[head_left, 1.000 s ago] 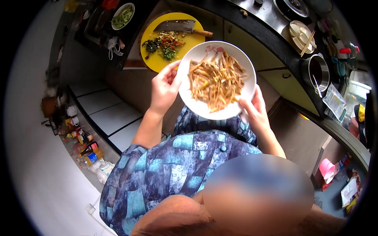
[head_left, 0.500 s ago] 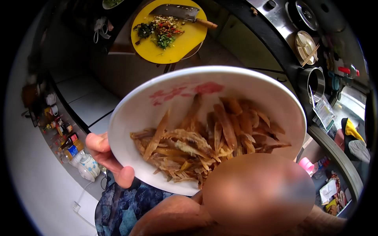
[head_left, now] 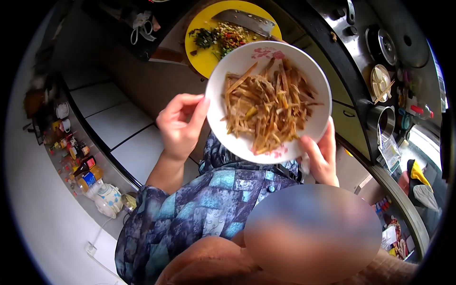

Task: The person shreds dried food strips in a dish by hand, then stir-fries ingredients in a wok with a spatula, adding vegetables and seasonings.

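Observation:
A white bowl [head_left: 216,111] with pink flower prints is held up in front of my body. Brown dried strips [head_left: 266,102], of a kind I cannot make out for certain, fill much of it. My left hand [head_left: 180,123] pinches the rim on the left, thumb against the edge. On the lower right, my right hand [head_left: 323,154] grips the rim with the thumb near the strips. Beyond the bowl is a round yellow cutting board [head_left: 199,59], partly covered by it. On the board lie a cleaver [head_left: 244,21] and chopped greens, red pieces and pale bits [head_left: 232,38].
To the right runs a counter with a metal pot [head_left: 381,118], a plate of white pieces with chopsticks [head_left: 380,83] and a pan lid [head_left: 387,45]. Several bottles [head_left: 88,178] and a white patterned pot [head_left: 109,199] stand on the left shelf.
The bowl has moved away from my face, down and forward, and now looks smaller and rounder. Both hands show on its rim; the right one was hidden before.

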A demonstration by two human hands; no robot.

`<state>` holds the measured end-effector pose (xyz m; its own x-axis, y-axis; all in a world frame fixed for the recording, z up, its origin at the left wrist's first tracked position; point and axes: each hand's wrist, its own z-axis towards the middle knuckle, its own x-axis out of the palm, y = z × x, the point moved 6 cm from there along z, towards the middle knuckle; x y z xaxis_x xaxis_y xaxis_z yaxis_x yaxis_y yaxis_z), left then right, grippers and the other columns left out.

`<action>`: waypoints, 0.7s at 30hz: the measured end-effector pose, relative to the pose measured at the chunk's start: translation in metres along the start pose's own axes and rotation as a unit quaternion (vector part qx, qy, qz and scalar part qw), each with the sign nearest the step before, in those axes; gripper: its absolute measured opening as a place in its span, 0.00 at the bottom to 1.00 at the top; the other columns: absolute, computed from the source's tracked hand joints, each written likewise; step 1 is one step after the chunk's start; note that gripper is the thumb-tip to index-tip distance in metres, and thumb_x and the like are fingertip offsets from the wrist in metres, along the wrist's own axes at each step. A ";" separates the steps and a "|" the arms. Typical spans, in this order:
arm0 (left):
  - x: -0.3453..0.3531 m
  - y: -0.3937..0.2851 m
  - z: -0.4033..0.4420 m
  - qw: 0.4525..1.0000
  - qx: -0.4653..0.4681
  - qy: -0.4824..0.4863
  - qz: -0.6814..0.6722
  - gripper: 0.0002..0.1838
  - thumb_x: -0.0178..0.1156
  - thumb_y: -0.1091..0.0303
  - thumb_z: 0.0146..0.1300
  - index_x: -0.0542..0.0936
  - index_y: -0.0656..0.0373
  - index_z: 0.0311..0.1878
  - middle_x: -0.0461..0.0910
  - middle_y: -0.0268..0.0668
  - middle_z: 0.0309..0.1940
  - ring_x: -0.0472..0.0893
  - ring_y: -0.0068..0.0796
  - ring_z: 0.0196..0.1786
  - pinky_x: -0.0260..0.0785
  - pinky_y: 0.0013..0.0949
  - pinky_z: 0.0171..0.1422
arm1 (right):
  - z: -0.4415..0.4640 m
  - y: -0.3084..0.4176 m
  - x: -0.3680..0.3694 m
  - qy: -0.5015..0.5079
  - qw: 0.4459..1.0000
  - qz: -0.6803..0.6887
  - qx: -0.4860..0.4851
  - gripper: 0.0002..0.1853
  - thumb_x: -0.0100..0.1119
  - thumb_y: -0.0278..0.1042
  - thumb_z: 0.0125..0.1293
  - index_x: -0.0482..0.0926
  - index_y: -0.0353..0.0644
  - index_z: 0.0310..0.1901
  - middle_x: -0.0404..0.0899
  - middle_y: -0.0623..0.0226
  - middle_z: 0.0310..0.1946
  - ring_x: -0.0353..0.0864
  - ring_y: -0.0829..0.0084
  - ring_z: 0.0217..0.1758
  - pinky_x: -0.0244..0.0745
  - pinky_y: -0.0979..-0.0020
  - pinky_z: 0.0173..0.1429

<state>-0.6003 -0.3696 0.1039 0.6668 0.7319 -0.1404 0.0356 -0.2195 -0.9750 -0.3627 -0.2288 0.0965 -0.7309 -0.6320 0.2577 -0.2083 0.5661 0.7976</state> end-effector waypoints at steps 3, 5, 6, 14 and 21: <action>-0.006 0.020 0.026 0.993 0.041 -0.008 0.111 0.03 0.63 0.76 0.64 0.79 0.66 0.37 0.79 0.28 0.27 0.75 0.11 0.29 0.67 0.16 0.35 | 0.031 -0.026 0.009 -0.026 0.999 0.024 0.030 0.22 0.50 0.28 0.70 0.57 0.42 0.63 0.74 0.67 0.45 0.77 0.83 0.34 0.72 0.83 0.28; -0.015 0.031 0.042 0.994 0.036 -0.012 0.103 0.03 0.63 0.75 0.64 0.80 0.64 0.35 0.79 0.27 0.26 0.75 0.10 0.27 0.68 0.16 0.33 | 0.048 -0.038 0.014 -0.034 0.997 0.055 0.046 0.21 0.51 0.28 0.70 0.60 0.43 0.62 0.75 0.69 0.46 0.76 0.84 0.36 0.72 0.83 0.31; -0.022 0.039 0.050 0.994 0.020 -0.011 0.106 0.04 0.63 0.75 0.65 0.79 0.65 0.35 0.79 0.27 0.25 0.75 0.10 0.27 0.68 0.16 0.32 | 0.057 -0.046 0.017 -0.037 0.996 0.071 0.045 0.21 0.51 0.28 0.69 0.61 0.43 0.62 0.75 0.69 0.46 0.76 0.84 0.37 0.72 0.83 0.33; -0.065 0.150 0.065 0.774 0.002 0.085 0.628 0.12 0.70 0.71 0.51 0.82 0.54 0.39 0.56 0.35 0.74 0.55 0.47 0.74 0.52 0.62 0.69 | 0.088 -0.078 0.002 -0.068 0.992 0.064 0.081 0.19 0.54 0.29 0.70 0.63 0.44 0.59 0.75 0.72 0.41 0.73 0.83 0.34 0.68 0.80 0.32; -0.052 0.176 0.063 0.974 -0.153 0.097 0.135 0.13 0.63 0.60 0.64 0.78 0.57 0.45 0.74 0.41 0.61 0.73 0.37 0.63 0.67 0.39 0.64 | 0.113 -0.096 0.016 -0.035 0.995 0.026 0.092 0.19 0.54 0.29 0.69 0.64 0.43 0.59 0.75 0.72 0.40 0.72 0.83 0.34 0.68 0.80 0.32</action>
<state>-0.6753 -0.4055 -0.0710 0.8093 0.4915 -0.3216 0.0386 -0.5909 -0.8058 -0.4285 -0.2333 -0.0373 -0.7860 -0.5642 0.2528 -0.2795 0.6889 0.6688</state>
